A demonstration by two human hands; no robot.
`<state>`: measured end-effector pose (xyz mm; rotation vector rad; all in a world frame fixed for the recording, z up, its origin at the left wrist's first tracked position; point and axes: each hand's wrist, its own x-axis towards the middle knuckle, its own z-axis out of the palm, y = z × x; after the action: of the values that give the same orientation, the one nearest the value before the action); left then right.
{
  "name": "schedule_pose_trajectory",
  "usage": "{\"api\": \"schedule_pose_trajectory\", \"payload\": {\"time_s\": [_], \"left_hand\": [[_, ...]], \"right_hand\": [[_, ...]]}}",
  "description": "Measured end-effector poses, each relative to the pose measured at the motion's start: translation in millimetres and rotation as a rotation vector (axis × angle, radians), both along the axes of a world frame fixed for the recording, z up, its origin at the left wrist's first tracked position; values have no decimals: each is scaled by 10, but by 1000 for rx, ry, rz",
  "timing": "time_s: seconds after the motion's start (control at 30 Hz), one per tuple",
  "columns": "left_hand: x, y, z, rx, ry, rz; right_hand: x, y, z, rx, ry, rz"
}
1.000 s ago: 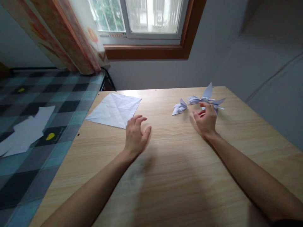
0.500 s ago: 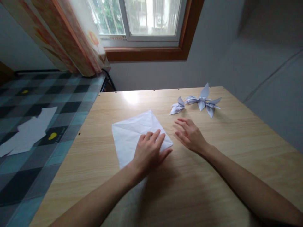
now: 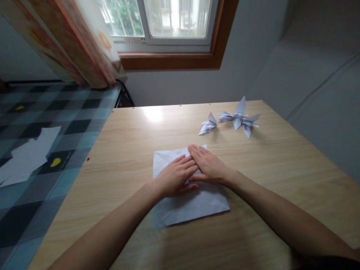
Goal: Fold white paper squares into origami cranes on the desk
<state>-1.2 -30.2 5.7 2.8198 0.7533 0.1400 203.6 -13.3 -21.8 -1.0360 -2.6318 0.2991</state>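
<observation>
A creased white sheet of paper [image 3: 197, 204] lies on the wooden table [image 3: 126, 157] in front of me. Flat on its middle rests my left hand [image 3: 178, 175], fingers stretched out toward the right. My right hand [image 3: 209, 165] also lies flat on the sheet, its fingertips beside and partly over those of the left. Between them the hands hide the centre of the paper. Folded paper cranes [image 3: 237, 116] sit together farther back, and another folded paper piece [image 3: 208, 125] stands just left of them.
On the left, a bed with a checked cover [image 3: 25, 210] holds several loose white paper sheets [image 3: 33, 155]. A window [image 3: 177, 22] with a brown frame and a patterned curtain [image 3: 81, 41] is behind the table. A cable [image 3: 323, 86] runs along the right wall.
The paper has turned and shifted right and nearer to me. My right hand has come down from beside the sheet onto it, meeting the left hand.
</observation>
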Motion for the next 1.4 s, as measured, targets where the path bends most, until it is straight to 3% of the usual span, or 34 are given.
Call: {"api": "schedule_pose_trajectory", "payload": {"time_s": [0.1,0.27,0.47,0.63,0.8,0.93,1.03,1.2,1.4], "left_hand": [[-79,29,6,-4,87,25],[-442,124,-21,30,205,164],[-772,231,-54,82,194,270],[-735,342,-53,74,167,262],[-691,417,-39,134,102,261],[-738,294,-8,245,-115,263],[-775,135,38,145,-211,146],[-818,10,97,-57,-188,62],[-855,48,51,-4,-83,51]], "right_hand": [[52,-23,21,20,-124,-58],[297,-146,22,65,-241,-122],[678,-338,-9,83,-110,-134],[722,-428,61,46,63,36],[453,-596,204,187,-75,172],[341,-696,274,217,-149,102],[343,-699,262,255,-121,78],[404,-621,244,289,1,40],[575,-543,231,398,375,-81]]}}
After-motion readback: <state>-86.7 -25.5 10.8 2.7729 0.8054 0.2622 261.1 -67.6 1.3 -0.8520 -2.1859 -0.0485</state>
